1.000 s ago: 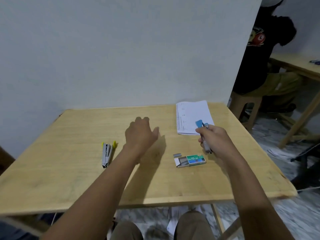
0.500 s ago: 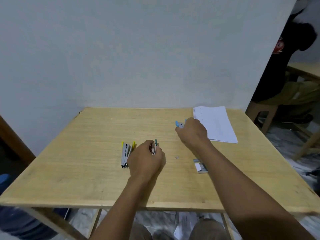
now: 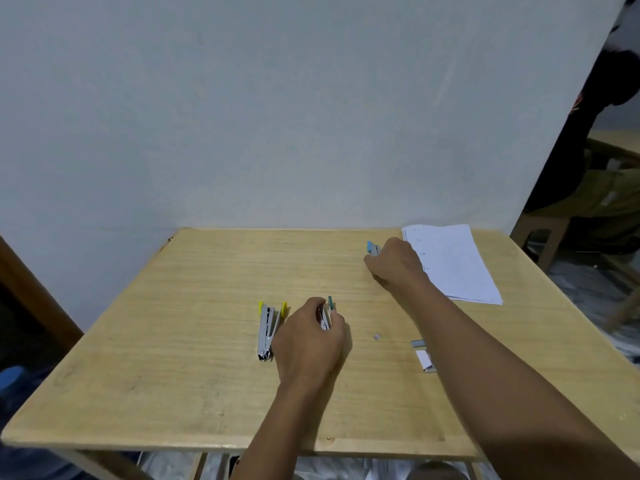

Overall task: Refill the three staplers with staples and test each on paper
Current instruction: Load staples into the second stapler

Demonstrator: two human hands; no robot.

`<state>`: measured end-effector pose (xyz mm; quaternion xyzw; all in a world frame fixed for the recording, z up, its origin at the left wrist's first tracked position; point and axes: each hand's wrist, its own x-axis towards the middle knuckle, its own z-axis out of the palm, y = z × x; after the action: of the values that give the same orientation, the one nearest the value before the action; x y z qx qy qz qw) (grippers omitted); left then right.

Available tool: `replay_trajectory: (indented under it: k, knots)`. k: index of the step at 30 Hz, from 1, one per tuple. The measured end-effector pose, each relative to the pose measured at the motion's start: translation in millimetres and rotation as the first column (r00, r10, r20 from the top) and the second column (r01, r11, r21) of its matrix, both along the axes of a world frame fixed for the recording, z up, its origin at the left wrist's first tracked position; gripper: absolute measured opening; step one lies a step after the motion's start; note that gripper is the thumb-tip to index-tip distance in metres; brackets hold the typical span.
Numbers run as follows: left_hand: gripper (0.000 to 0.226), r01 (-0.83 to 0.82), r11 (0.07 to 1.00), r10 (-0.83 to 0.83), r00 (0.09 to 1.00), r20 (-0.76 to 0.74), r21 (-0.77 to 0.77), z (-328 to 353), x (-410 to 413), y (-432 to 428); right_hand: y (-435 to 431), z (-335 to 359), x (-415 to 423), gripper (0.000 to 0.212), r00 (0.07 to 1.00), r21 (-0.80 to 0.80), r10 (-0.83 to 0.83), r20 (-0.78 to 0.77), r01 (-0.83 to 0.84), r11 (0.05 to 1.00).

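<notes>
On table (image 3: 207,393), staple box (image 3: 425,362) — contents hidden

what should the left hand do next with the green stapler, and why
Probably lift the green stapler and bring it toward the staple box. The left hand grips it beside the yellow stapler, while the right hand holds the blue stapler by the paper, so green looks next for refilling.
</notes>
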<state>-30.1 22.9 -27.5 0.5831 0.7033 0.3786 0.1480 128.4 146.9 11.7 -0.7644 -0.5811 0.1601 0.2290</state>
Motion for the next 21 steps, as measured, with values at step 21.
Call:
replay_trajectory:
  k: [21]
  knots:
    - [0.024,0.014,1.000,-0.012,0.998,0.061,-0.026,7.1,0.6,-3.4,-55.4,-5.4,-33.8,0.041,0.935,-0.123,0.121,-0.334,-0.171,0.978]
